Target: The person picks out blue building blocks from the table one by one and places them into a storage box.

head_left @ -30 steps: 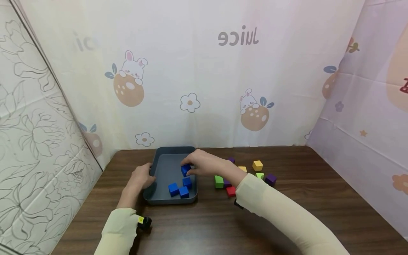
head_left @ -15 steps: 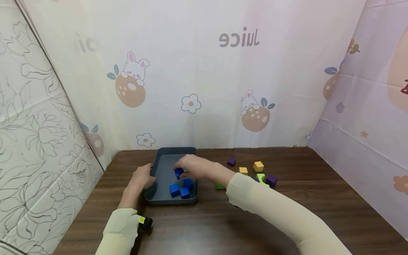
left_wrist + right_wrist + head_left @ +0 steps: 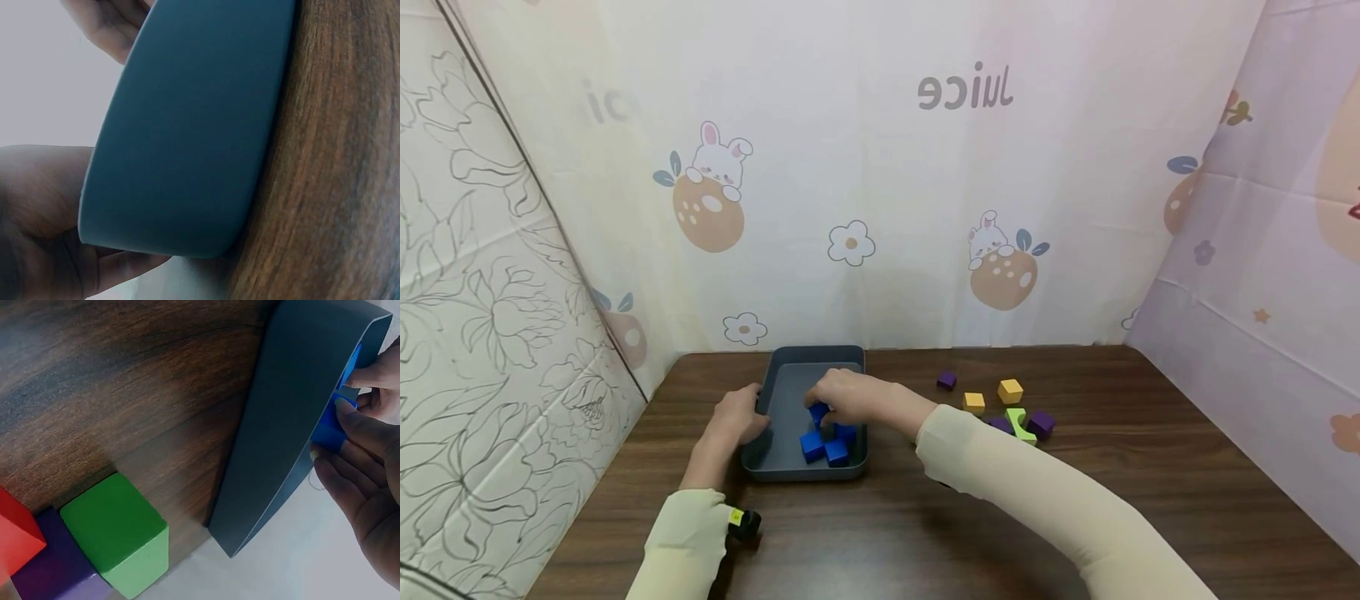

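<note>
A shallow dark grey tray (image 3: 797,385) stands on the table. At its left side, my left hand (image 3: 735,418) grips the rim, thumb over the inside; the tray's outer wall (image 3: 187,131) fills the left wrist view. My right hand (image 3: 848,395) reaches over the right rim and pinches a blue cube (image 3: 329,430) between thumb and fingers, low in the tray. Close to it lie three more blue cubes: one on the left (image 3: 812,447), one in front (image 3: 837,453) and one on the right partly hidden by the hand (image 3: 846,434).
Right of the tray are loose blocks: yellow cubes (image 3: 1011,392), purple blocks (image 3: 1041,425) and a notched light green block (image 3: 1018,426). A green cube (image 3: 115,531) and a red block (image 3: 15,534) lie under the right forearm. A printed curtain (image 3: 910,167) hangs behind the table.
My right hand has moved left and toward me inside the tray, lowering the blue cube beside the others. My left hand keeps its place on the rim.
</note>
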A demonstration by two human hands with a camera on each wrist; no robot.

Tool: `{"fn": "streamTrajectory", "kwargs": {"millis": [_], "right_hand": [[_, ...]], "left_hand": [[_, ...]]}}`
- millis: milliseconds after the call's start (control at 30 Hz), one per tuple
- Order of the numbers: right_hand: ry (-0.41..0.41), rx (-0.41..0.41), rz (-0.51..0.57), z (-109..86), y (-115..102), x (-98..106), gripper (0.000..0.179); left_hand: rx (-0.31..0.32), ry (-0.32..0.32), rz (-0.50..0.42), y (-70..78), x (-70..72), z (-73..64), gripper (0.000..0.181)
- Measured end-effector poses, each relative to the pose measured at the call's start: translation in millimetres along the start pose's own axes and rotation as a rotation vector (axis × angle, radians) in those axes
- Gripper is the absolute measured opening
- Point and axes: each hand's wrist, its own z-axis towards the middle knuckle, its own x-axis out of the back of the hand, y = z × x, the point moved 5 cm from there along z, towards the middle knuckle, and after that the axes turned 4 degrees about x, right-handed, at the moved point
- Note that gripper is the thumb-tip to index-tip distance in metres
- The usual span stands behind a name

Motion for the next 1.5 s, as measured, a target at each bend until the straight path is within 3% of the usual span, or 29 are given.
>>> {"fn": "streamTrajectory", "kwargs": {"millis": [400,633,900,1167,1500], "right_hand": [[-0.028,-0.043,0.009,8.0,7.0,-4.5,0.037],[-0.043,-0.056,-0.012,12.7,9.2,-8.8,0.036],[-0.056,-0.075,-0.004,12.7,9.3,-10.6,0.037],[-0.051,-0.095,-0.002,5.8,9.8,-5.4,0.044],[0.027,-0.062,0.04,-12.6,7.6,9.6,0.045]], "left_hand": [[0.008,-0.009,-0.005,-0.9,-1.2,1.5,0.06],[-0.037,0.03,0.021,-0.8,1.6,0.1,0.058],[-0.05,0.028,0.026,0.3,2.2,-1.5,0.057],[-0.061,0.027,0.022,1.3,1.9,-1.3,0.057],[-0.045,0.013,0.015,0.2,2.8,-0.1,0.06]]}}
